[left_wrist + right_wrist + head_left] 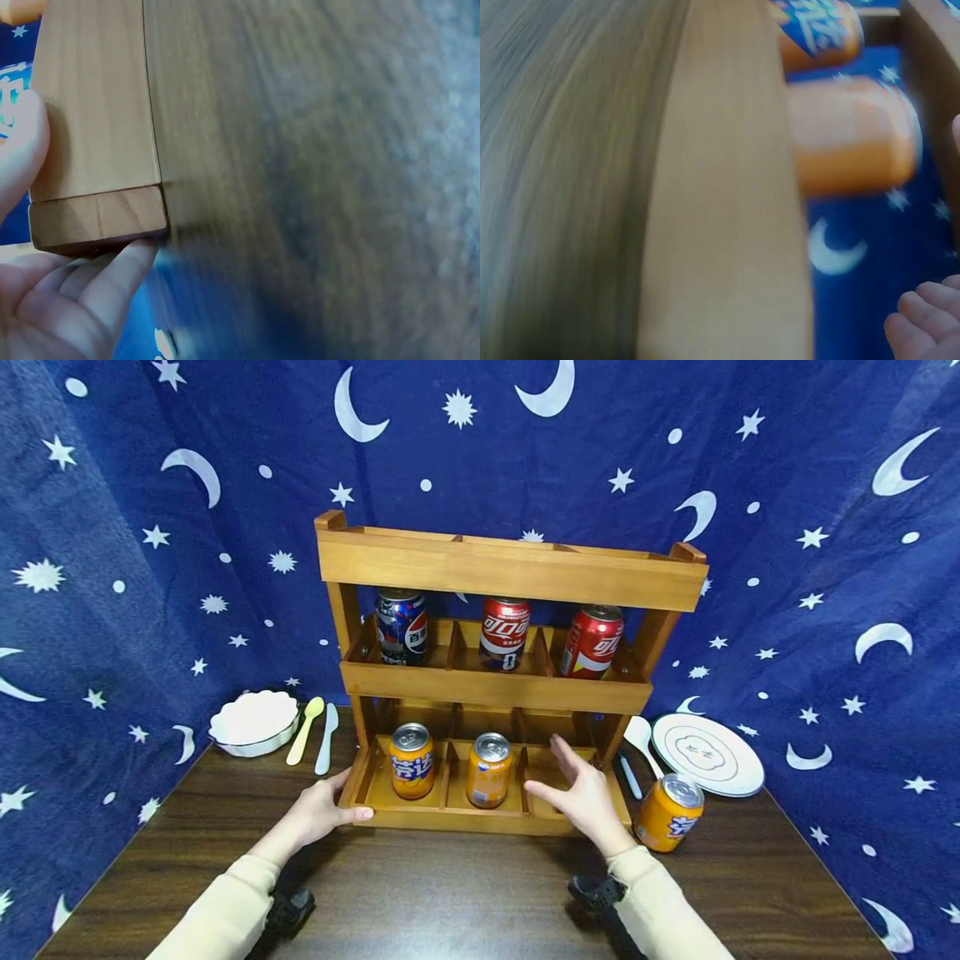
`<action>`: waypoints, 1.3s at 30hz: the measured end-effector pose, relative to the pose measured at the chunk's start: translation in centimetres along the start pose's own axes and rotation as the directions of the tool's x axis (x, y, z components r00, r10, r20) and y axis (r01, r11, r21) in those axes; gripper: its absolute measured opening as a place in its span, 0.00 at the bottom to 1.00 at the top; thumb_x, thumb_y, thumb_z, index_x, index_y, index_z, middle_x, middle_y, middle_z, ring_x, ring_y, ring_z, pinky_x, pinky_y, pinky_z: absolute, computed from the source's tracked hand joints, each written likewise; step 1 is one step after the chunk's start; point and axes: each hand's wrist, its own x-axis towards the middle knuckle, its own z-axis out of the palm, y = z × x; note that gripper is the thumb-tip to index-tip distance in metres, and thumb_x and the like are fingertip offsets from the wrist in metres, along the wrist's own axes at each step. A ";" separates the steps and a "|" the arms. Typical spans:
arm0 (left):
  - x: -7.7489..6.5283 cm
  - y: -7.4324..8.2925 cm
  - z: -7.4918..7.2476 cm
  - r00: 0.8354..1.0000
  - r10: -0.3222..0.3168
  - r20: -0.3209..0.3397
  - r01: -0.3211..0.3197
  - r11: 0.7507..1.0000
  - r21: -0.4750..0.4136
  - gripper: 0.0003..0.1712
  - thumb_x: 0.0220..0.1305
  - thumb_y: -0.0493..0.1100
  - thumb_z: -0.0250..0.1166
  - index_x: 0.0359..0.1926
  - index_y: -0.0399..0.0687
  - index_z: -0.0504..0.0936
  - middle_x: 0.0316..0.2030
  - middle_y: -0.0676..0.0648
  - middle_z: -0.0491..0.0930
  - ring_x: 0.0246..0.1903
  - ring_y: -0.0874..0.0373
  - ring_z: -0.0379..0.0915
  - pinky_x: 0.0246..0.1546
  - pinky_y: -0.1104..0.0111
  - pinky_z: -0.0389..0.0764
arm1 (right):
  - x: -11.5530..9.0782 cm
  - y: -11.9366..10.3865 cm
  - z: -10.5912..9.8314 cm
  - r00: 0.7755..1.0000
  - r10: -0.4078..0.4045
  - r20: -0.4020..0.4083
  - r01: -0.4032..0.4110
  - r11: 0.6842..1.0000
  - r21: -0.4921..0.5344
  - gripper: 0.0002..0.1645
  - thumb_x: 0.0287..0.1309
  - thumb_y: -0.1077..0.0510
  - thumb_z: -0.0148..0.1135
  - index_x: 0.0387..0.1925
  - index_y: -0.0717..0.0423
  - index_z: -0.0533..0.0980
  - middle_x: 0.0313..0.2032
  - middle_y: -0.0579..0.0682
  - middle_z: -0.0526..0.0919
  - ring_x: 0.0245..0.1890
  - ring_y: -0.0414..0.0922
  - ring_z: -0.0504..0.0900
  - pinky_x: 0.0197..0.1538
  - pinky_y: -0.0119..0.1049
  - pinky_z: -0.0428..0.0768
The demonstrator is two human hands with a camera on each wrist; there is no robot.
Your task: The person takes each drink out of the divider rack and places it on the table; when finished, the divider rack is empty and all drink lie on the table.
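Note:
A wooden two-tier rack (pixel 495 687) stands on the table. My left hand (pixel 321 810) grips its lower left front corner, thumb over the front board and fingers along the end. Over the lower right compartment hovers my right hand (pixel 583 793), fingers spread, holding nothing. Two orange soda cans stand upright in the lower tier: one can (pixel 412 762) in the left compartment, another can (pixel 490 770) in the middle one. A third orange can (pixel 670 812) stands on the table just right of the rack, beside my right wrist.
The upper tier holds a blue Pepsi can (pixel 402 627) and two red cola cans, one (pixel 505 633) in the middle and one (pixel 592 642) at right. A white bowl (pixel 255 723), yellow spoon (pixel 306 731) and pale knife (pixel 327 739) lie left; plates (pixel 708 754) and a white spoon (pixel 642 743) lie right.

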 end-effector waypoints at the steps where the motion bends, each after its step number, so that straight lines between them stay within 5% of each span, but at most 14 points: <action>1: 0.0 0.1 0.0 1.000 0.001 0.000 -0.001 1.000 0.002 0.54 0.38 0.64 0.66 0.62 0.36 0.60 0.52 0.31 0.70 0.51 0.39 0.67 0.49 0.49 0.67 | 0.3 -0.2 0.9 1.000 0.006 0.006 -0.006 1.000 0.007 0.52 0.35 0.41 0.69 0.62 0.53 0.60 0.58 0.52 0.68 0.57 0.47 0.69 0.56 0.40 0.68; 10: -0.1 0.4 -0.1 1.000 -0.011 -0.005 0.011 1.000 -0.008 0.53 0.37 0.63 0.67 0.61 0.38 0.61 0.51 0.33 0.72 0.50 0.40 0.69 0.49 0.49 0.67 | 1.8 -2.0 5.5 0.999 0.014 0.029 -0.012 0.999 -0.051 0.55 0.30 0.35 0.68 0.60 0.58 0.63 0.49 0.55 0.77 0.49 0.49 0.77 0.51 0.42 0.73; 17: 0.1 0.4 -0.1 1.000 0.007 -0.010 -0.007 1.000 0.005 0.54 0.37 0.64 0.67 0.61 0.37 0.61 0.51 0.33 0.71 0.50 0.40 0.68 0.49 0.49 0.67 | 2.4 -2.1 6.8 0.999 0.019 -0.029 -0.020 1.000 -0.019 0.37 0.30 0.37 0.69 0.47 0.44 0.74 0.36 0.43 0.82 0.36 0.40 0.80 0.39 0.35 0.77; 23: 0.1 0.1 -0.2 1.000 -0.013 -0.001 0.013 1.000 0.013 0.54 0.37 0.64 0.67 0.61 0.37 0.61 0.51 0.32 0.71 0.51 0.40 0.68 0.49 0.50 0.68 | 1.8 -1.6 7.3 0.995 -0.004 -0.098 0.013 0.996 0.087 0.32 0.30 0.39 0.70 0.43 0.40 0.75 0.37 0.42 0.83 0.34 0.37 0.82 0.35 0.27 0.78; 30: 0.1 0.2 -0.1 1.000 -0.014 0.002 0.014 1.000 -0.005 0.54 0.37 0.64 0.67 0.61 0.37 0.61 0.52 0.32 0.71 0.51 0.39 0.67 0.50 0.49 0.67 | 0.3 -3.5 4.6 0.981 -0.018 -0.192 0.062 0.973 0.223 0.32 0.33 0.50 0.72 0.47 0.45 0.73 0.42 0.48 0.81 0.42 0.41 0.80 0.43 0.29 0.77; 39: -0.1 0.3 -0.2 1.000 -0.018 0.016 0.018 1.000 -0.012 0.54 0.38 0.64 0.67 0.61 0.36 0.60 0.51 0.32 0.71 0.51 0.40 0.68 0.49 0.50 0.67 | -1.7 -3.3 -1.6 0.975 -0.148 -0.167 0.156 0.987 0.038 0.35 0.32 0.46 0.72 0.49 0.41 0.72 0.40 0.45 0.81 0.36 0.34 0.80 0.37 0.23 0.76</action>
